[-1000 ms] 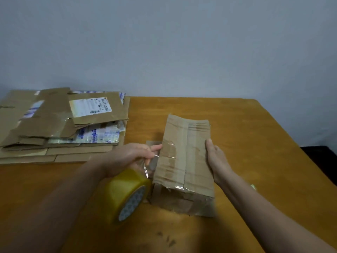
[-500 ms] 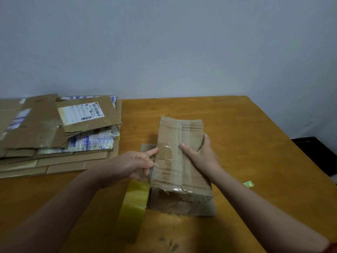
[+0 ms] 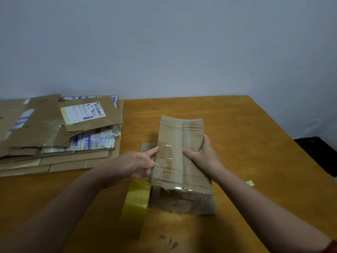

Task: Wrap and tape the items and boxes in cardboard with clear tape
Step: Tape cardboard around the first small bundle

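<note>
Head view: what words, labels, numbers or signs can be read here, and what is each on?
"P902 H19" (uncertain, blurred): large code on the white shipping label on the top cardboard sheet.
Barcodes and small print on that label: too small to read.
Blue print on the plastic-covered sheet lower in the stack: blurred, unreadable.
On the wrapped box and tape roll: no text seen.

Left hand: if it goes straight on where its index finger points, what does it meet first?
The wrapped box; the left hand's index fingertip seems to touch its taped left side.
</note>
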